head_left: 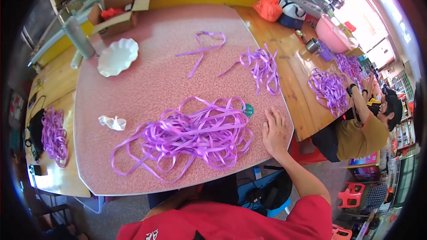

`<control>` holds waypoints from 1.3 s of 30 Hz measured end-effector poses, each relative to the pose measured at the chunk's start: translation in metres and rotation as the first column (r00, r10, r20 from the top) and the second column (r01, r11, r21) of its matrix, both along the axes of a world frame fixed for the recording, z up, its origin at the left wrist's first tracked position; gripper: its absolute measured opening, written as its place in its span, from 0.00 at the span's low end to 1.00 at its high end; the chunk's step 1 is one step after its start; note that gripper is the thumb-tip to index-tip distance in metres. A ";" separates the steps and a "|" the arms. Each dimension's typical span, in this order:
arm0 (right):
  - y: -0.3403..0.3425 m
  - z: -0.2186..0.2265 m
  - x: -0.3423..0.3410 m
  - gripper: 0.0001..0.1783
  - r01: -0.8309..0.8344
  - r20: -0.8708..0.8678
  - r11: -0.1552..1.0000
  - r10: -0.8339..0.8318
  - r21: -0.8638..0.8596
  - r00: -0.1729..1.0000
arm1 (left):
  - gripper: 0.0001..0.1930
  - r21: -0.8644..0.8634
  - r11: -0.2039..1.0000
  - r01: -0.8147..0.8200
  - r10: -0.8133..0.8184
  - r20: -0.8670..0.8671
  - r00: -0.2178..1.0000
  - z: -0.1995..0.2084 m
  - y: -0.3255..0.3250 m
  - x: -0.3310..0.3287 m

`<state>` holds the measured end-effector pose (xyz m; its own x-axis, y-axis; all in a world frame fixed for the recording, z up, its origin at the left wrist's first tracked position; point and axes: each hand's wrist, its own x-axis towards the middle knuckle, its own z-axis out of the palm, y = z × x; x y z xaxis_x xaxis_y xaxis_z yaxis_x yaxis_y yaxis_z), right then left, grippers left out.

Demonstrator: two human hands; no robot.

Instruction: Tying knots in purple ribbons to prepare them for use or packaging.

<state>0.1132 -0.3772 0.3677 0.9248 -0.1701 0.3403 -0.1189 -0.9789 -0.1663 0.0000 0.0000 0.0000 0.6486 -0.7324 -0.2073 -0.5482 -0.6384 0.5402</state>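
Observation:
My right hand (275, 133) lies flat on the pink speckled table mat (133, 102), fingers spread and holding nothing. Just left of its fingertips is a small round green label (247, 110). Beside that, a big loose heap of purple ribbon (191, 135) spreads over the near middle of the mat, apart from my hand. My left forearm (171, 203) runs under the table's near edge, and the fingers there are hidden. Farther off lie a single looped purple ribbon (202, 50) and a smaller tangle of ribbon (262, 69).
A crumpled clear wrapper (112, 122) and a scalloped white plate (118, 57) are on the left. Behind them stand a grey flask (79, 38) and an open cardboard box (116, 18). At the right, a co-worker in a brown shirt (362, 135) handles more purple ribbon (329, 91).

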 end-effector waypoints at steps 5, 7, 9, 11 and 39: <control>-0.009 -0.005 -0.005 0.24 0.007 0.074 1.000 -0.005 -0.030 0.997 | 0.32 0.303 0.911 0.281 -0.188 -0.301 0.935 0.097 -0.010 0.052; -0.005 -0.004 -0.005 0.23 -0.003 0.087 1.000 0.006 -0.028 0.996 | 0.26 0.062 0.949 0.308 -0.280 -0.280 0.918 0.129 0.025 0.050; -0.006 -0.005 -0.006 0.23 0.018 0.071 1.000 -0.017 -0.006 0.997 | 0.24 -0.112 0.970 0.218 -0.243 -0.326 0.914 0.219 0.052 0.052; -0.005 -0.006 -0.005 0.22 0.009 0.087 1.000 -0.009 0.000 0.996 | 0.23 -0.235 0.970 0.056 -0.167 -0.484 0.859 0.266 0.088 0.043; -0.006 -0.018 -0.001 0.21 0.057 0.135 0.997 -0.050 -0.049 0.990 | 0.32 -0.363 0.882 0.302 0.250 -0.183 -0.951 0.612 0.115 0.042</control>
